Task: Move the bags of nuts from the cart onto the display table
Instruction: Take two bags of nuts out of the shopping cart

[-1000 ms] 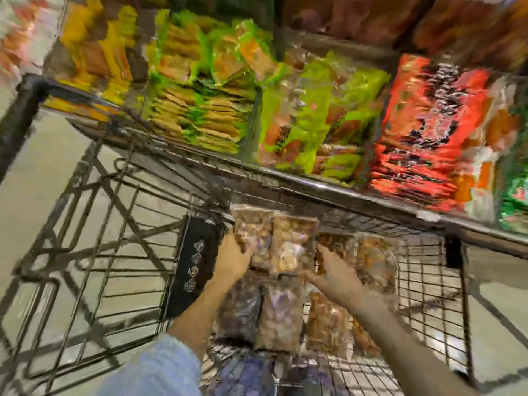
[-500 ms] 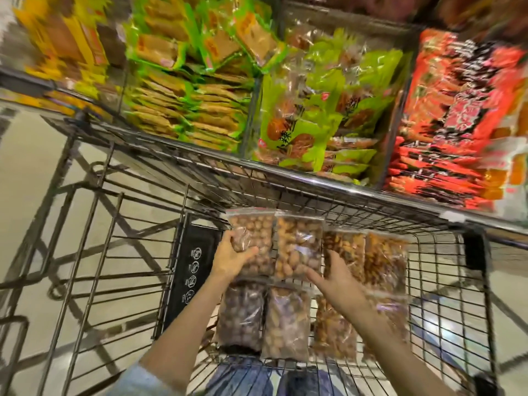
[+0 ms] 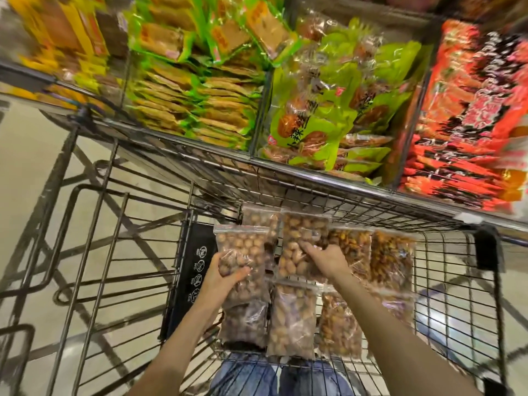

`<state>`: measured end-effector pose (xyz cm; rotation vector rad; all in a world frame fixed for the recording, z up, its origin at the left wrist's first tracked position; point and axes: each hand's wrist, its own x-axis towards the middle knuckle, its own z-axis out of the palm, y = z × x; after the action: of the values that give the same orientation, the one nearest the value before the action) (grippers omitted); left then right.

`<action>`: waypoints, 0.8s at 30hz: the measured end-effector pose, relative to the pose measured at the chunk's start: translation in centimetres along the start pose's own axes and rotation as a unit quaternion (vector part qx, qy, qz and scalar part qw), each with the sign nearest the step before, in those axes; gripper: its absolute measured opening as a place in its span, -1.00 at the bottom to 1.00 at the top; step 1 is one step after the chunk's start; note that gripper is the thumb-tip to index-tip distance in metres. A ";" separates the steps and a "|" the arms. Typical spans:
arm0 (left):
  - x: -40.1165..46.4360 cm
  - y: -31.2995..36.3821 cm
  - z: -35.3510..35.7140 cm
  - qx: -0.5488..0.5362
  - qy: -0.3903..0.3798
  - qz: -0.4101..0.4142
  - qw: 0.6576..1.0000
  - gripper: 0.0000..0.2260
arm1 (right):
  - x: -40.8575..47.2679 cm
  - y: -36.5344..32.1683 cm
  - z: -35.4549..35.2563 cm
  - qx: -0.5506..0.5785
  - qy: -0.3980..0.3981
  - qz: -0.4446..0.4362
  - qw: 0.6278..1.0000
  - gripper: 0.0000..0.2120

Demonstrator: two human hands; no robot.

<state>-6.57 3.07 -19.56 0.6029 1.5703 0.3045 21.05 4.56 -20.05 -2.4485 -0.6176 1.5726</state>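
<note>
Here left hand (image 3: 225, 277) grips a nut bag (image 3: 243, 252); cart rim (image 3: 328, 178) close ahead.

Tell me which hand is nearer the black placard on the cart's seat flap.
Left. The left hand, gripping a bag of nuts, is just right of the placard. The right hand is farther right, gripping another bag.

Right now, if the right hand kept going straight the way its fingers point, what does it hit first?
The right hand is already on a clear bag of pale nuts, fingers aimed away from the person. Beyond that bag comes the cart's far wire wall, then probably the display table's packets; depth is unclear.
</note>
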 end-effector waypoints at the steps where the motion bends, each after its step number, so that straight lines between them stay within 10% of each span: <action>1: 0.0 -0.1 0.0 -0.004 -0.006 0.001 1.000 -0.51 | 0.2 0.3 0.0 0.022 -0.011 0.006 1.000 -0.45; 13: -2.4 1.7 1.1 0.008 -0.075 0.021 0.997 -0.44 | -4.4 4.3 -3.2 0.145 -0.041 -0.020 0.988 -0.69; 19: -7.6 4.9 3.2 0.031 -0.153 0.047 0.987 0.16 | -11.5 7.4 -6.3 0.173 -0.018 -0.054 0.983 -0.67; 24: -14.3 8.4 6.5 0.150 -0.198 0.077 0.966 -0.11 | -18.5 9.9 -10.0 0.264 0.001 -0.076 0.961 -0.50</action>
<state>1.41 1.17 -3.76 0.9624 1.1902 0.0533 25.83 -11.41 -3.91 -1.9584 -0.3181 1.4443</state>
